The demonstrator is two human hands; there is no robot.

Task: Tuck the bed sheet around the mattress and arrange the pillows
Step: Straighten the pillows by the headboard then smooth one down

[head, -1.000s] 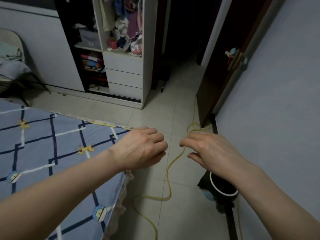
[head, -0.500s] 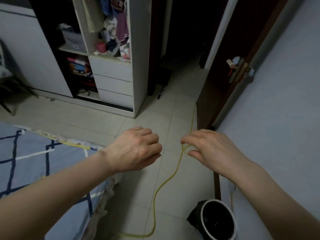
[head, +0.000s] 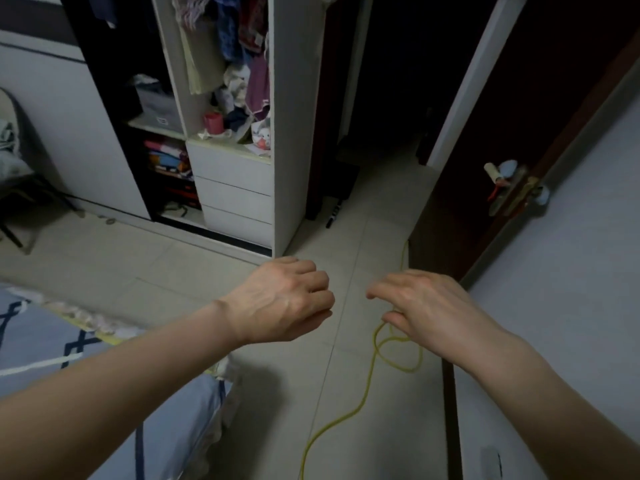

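The bed's corner fills the lower left, covered by a light blue sheet (head: 41, 344) with dark blue and white lines and a frilled edge. My left hand (head: 284, 299) hovers past that corner over the floor, fingers curled under and holding nothing. My right hand (head: 422, 306) hangs beside it to the right, fingers loosely bent, also empty. Neither hand touches the sheet. No pillow is in view.
A yellow cord (head: 374, 368) loops across the tiled floor under my right hand. An open wardrobe (head: 235, 181) with clothes and drawers stands ahead. A dark open door (head: 485, 174) and grey wall (head: 571, 289) close in on the right. A chair (head: 14, 161) sits far left.
The view has swung up and right, so less of the bed shows and the black bin has left the frame. Both hands keep their pose, side by side.
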